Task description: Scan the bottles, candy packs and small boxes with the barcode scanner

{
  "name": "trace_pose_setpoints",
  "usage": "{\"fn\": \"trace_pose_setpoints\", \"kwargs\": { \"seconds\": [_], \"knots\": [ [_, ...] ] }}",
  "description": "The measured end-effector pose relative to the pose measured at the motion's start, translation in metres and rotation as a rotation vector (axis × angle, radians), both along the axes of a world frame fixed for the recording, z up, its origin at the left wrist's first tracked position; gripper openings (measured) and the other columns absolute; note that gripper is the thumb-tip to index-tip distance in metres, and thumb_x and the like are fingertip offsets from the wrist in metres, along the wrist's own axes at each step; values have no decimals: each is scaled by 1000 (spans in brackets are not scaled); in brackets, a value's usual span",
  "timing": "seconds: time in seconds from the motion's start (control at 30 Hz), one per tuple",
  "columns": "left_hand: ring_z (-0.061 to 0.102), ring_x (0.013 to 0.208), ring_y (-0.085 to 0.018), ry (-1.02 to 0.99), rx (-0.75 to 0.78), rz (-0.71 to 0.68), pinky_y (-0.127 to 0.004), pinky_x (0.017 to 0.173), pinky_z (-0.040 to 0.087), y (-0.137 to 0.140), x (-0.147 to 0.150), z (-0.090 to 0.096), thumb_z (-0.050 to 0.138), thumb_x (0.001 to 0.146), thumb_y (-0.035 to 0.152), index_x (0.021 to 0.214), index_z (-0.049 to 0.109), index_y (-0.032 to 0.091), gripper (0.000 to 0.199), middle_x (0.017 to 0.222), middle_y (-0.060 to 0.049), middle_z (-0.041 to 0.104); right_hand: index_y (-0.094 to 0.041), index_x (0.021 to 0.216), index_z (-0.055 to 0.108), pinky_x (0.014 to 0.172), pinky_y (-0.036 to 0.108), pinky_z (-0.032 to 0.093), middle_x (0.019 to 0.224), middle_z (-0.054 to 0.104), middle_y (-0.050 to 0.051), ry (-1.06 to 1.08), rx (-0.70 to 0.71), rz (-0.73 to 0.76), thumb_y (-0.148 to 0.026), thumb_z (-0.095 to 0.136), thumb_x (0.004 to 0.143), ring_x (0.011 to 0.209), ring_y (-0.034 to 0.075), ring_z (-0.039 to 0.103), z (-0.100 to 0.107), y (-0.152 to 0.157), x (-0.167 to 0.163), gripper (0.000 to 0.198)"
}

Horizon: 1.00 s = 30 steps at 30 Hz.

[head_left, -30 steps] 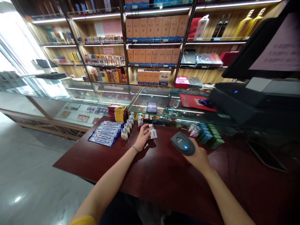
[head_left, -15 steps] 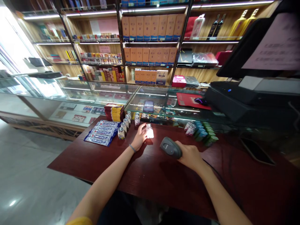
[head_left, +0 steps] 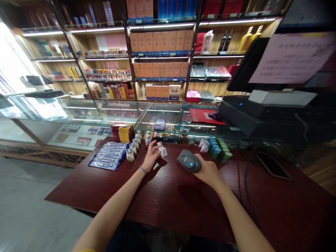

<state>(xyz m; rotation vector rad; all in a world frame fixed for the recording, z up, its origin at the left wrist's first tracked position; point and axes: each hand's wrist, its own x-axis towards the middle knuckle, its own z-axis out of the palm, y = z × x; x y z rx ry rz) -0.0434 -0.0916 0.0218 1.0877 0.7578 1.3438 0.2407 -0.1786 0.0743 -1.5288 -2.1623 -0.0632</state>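
One small bottle [head_left: 163, 152] was gripped in the left hand [head_left: 151, 156] near the far edge of the table [head_left: 160, 196], the right hand [head_left: 208, 172] clasping a scanner [head_left: 187, 161], while silver-topped jars [head_left: 130, 155] (blue packets [head_left: 108, 156] lined the left edge) stood left of the bottle, green cylinders [head_left: 226, 157] right of the scanner.

The bottle [head_left: 163, 151] is between the packets [head_left: 109, 156], left, and the scanner [head_left: 188, 161], right.

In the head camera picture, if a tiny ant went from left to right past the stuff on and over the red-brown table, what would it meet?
Blue-and-white packets, row of little bottles, left hand, held bottle, scanner, right hand, green tubes, dark phone.
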Motion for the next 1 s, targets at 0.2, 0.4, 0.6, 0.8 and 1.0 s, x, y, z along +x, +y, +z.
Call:
{"fn": "trace_pose_setpoints", "kwargs": {
  "seconds": [0.2, 0.4, 0.6, 0.8, 1.0],
  "knots": [
    [64, 94, -18, 225, 161, 68, -35, 81, 56, 9, 18, 12, 77, 74, 28, 135, 41, 25, 71, 111, -5, 59, -27, 115, 57, 60, 33, 51, 79, 77, 3, 268, 87, -159, -36, 68, 74, 77, 33, 76, 1, 3, 14, 43],
    [59, 90, -17, 498, 329, 290, -31, 77, 53, 10, 71, 15, 77, 68, 16, 115, 55, 20, 52, 105, -5, 56, -21, 119, 59, 75, 37, 56, 91, 77, 10, 587, 225, -251, -42, 69, 74, 93, 31, 73, -1, 13, 45, 51],
    [56, 94, -19, 629, 436, 356, -32, 80, 51, 2, 137, 7, 78, 69, 16, 113, 56, 22, 50, 107, -5, 54, -19, 110, 64, 73, 38, 57, 95, 76, 12, 798, 288, -337, -46, 71, 74, 87, 29, 73, 5, 13, 74, 45],
    [55, 99, -21, 683, 505, 307, -36, 89, 48, -3, 192, 5, 78, 70, 12, 113, 54, 22, 50, 108, -6, 55, -20, 104, 64, 69, 36, 57, 89, 76, 10, 923, 355, -359, -46, 73, 73, 88, 29, 72, 11, 9, 87, 42],
    [55, 104, -23, 731, 488, 260, -37, 92, 47, -2, 231, -1, 77, 72, 11, 112, 53, 22, 48, 108, -6, 54, -20, 101, 64, 71, 37, 58, 89, 76, 10, 981, 375, -349, -44, 75, 72, 90, 29, 72, 11, 9, 93, 39]
  ]
}}
